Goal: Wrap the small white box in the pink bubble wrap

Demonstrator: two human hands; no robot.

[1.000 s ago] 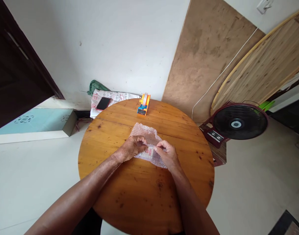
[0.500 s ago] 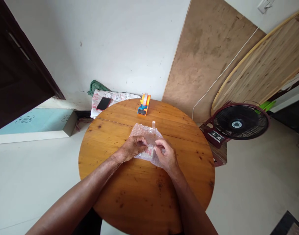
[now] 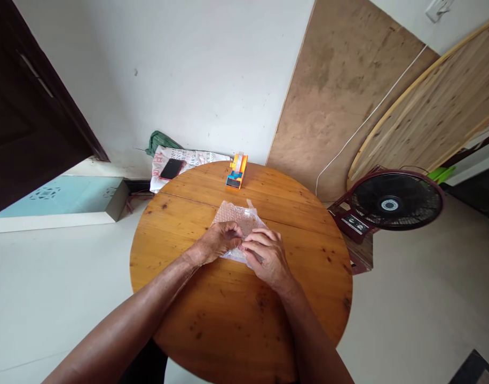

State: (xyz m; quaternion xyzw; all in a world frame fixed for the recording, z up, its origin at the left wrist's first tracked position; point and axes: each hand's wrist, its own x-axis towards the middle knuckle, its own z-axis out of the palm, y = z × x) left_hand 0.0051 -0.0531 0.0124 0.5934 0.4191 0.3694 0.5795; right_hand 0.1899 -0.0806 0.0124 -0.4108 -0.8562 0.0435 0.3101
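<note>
A sheet of clear bubble wrap (image 3: 231, 211) lies folded near the middle of the round wooden table. My left hand (image 3: 220, 239) is closed over its left part, thumb and forefinger pinching the wrap. From the right, my right hand (image 3: 266, 253) bends its fingers over the wrap, and its fingertips meet those of my left hand. What lies under the fingertips is hidden. A short strip of clear tape (image 3: 250, 204) sticks up from the wrap's far right edge. Beyond it, an orange and blue tape dispenser (image 3: 237, 172) with a tape roll stands near the far rim.
The round wooden table (image 3: 308, 277) stands close to the wall. Behind its far left edge, a phone (image 3: 171, 169) rests on a white printed sack (image 3: 158, 184). To the right is a dark red fan (image 3: 392, 202), with a white cord (image 3: 372, 114) hanging nearby.
My right hand has shifted left, its fingers now lying over the wrap and against my left fingertips. The red print seen between the hands is now covered. My left hand has barely moved.
</note>
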